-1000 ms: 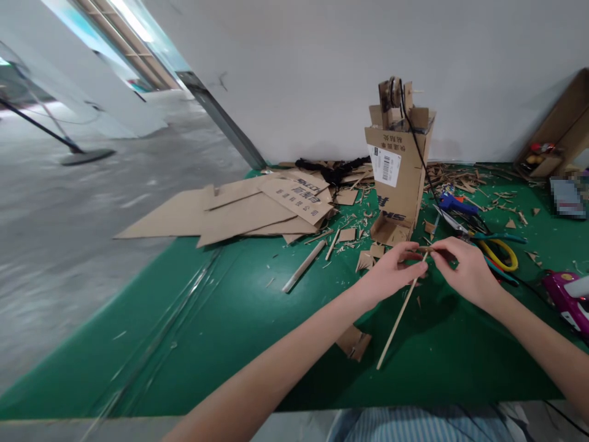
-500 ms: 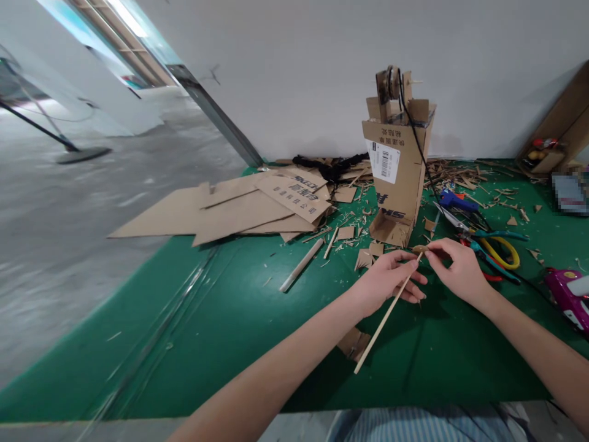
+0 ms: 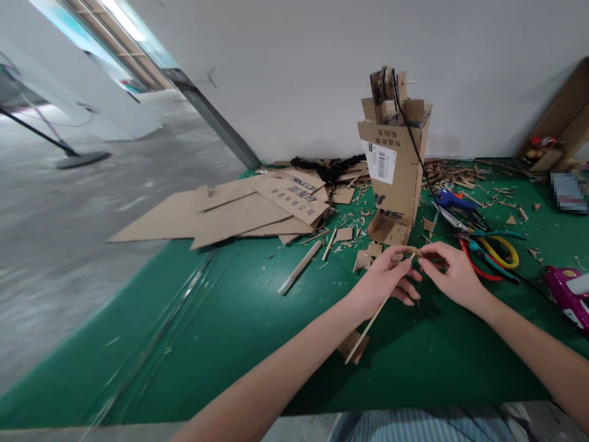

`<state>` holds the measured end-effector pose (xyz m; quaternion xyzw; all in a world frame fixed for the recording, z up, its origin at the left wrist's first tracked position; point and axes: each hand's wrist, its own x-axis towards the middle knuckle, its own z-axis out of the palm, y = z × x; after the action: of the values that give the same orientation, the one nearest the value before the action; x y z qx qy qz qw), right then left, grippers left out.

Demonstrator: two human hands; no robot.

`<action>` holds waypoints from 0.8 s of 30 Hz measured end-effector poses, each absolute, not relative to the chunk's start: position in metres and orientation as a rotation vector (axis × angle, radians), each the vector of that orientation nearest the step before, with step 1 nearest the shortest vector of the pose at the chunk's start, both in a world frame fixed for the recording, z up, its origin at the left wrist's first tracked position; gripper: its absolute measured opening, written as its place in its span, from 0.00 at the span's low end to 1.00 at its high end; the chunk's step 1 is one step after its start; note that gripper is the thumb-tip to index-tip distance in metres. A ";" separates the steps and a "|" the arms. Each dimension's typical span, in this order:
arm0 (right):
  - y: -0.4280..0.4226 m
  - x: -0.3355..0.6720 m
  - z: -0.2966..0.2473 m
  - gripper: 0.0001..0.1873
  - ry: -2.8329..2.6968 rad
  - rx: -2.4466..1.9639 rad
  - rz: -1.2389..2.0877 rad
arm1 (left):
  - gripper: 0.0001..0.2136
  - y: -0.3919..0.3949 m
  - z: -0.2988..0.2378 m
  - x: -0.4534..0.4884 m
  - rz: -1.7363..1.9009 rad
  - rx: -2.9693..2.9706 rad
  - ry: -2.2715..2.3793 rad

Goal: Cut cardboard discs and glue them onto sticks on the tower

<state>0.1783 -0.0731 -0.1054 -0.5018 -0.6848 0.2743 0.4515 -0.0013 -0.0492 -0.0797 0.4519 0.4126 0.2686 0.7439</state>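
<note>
Pale wall [image 3: 294, 73] behind green table [image 3: 221, 344] | stick [image 3: 368, 331] slants under left hand [image 3: 384, 276], top end between the two | left hand grips stick; right hand [image 3: 453, 273] pinches small cardboard piece [image 3: 410, 250]

I'm remotely holding my left hand [image 3: 383, 276] and right hand [image 3: 455, 273] close together, fingertips facing. Both thumbs press toward the forefingers; the left's lower fingers [image 3: 406, 292] spread loosely. My left forearm [image 3: 276, 376] and right forearm [image 3: 529, 341] slant inward, bare.

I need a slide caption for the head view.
Left hand and right hand at one end of a thin stick, above a green table.
</note>
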 end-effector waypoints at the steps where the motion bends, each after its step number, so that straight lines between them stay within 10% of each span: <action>1: -0.074 0.179 -0.103 0.06 -1.727 -1.222 0.644 | 0.12 -0.049 -0.079 -0.003 0.589 1.044 0.898; 11: -0.079 0.178 -0.097 0.07 -1.810 -1.132 0.567 | 0.08 -0.041 -0.063 -0.016 0.509 1.585 0.946; 24: -0.062 0.278 -0.091 0.35 -2.257 -1.896 -0.276 | 0.07 -0.034 -0.039 -0.043 0.938 2.198 0.982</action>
<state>0.2779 -0.0616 -0.0910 -0.6377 -0.7593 -0.0929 0.0904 -0.0426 -0.0344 -0.0394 0.8177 0.3655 0.3491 0.2754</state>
